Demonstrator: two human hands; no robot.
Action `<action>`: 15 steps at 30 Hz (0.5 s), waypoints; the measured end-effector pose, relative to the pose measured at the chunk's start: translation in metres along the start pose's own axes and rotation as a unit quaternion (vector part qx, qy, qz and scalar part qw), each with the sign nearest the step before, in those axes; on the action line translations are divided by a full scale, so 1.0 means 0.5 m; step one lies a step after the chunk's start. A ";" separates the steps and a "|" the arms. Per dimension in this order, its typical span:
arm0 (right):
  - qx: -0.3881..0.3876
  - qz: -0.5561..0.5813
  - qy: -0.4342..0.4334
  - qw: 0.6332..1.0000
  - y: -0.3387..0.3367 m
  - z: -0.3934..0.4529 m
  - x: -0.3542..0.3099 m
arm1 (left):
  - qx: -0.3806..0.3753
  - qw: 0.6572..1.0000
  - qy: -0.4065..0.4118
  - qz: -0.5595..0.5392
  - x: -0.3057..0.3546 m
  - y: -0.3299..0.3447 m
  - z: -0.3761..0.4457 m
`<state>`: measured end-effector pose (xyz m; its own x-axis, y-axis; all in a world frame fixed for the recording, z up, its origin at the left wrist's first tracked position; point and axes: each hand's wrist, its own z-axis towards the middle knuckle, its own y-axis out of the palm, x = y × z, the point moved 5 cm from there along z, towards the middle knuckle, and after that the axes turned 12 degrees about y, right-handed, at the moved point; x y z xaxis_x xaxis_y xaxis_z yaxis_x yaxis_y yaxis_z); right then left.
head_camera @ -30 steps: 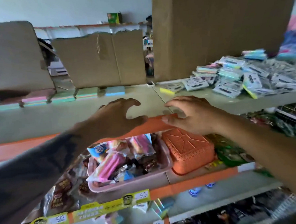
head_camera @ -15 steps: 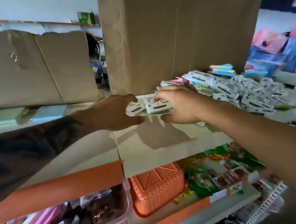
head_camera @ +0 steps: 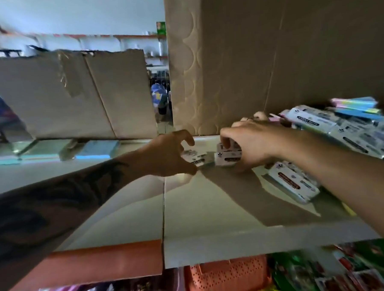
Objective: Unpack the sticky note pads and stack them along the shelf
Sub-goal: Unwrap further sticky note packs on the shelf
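Both hands were out over the pale shelf (head_camera: 212,211), near its back. The left hand (head_camera: 165,155) had thumb and fingers curled onto a wrapped sticky note pack (head_camera: 197,159), pinching its left end; the pack lay low over the shelf, contact with the surface unclear. The right hand (head_camera: 246,144) gripped a second wrapped pack (head_camera: 228,156), fingers curled over its top edge, thumb side hidden. The two packs sat side by side, just beside each other, touching or nearly so.

Another wrapped pack (head_camera: 293,182) lay flat on the shelf below the right forearm. A loose pile of wrapped packs (head_camera: 346,130) filled the right of the shelf, behind the right arm. On top of the pile at the back were unwrapped pastel pads (head_camera: 353,106), pink, green and blue.

Far left along the back of the shelf sat a row of unwrapped pads (head_camera: 97,149), blue and green, blurred. A torn cardboard sheet (head_camera: 72,93) stood behind that row. A tall cardboard box (head_camera: 270,52) stood behind the hands and the pile.

The shelf's front edge carried an orange strip (head_camera: 99,263) on the left part. Below the shelf, an orange perforated basket (head_camera: 227,279) and mixed packaged goods (head_camera: 326,271) showed, blurred.
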<state>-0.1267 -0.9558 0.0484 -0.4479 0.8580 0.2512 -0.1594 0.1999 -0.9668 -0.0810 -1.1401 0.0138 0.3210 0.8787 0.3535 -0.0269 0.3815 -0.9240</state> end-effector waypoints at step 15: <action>-0.016 0.243 -0.159 0.957 -0.059 -0.095 -0.208 | 0.150 0.968 -0.109 -0.167 -0.053 -0.105 -0.355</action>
<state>-0.0336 -1.0283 0.0484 -0.7085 0.6668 -0.2312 0.1597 -0.1676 -0.9728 0.0798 -1.2345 0.0269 0.1531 0.7192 0.6777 -0.2406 0.6923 -0.6803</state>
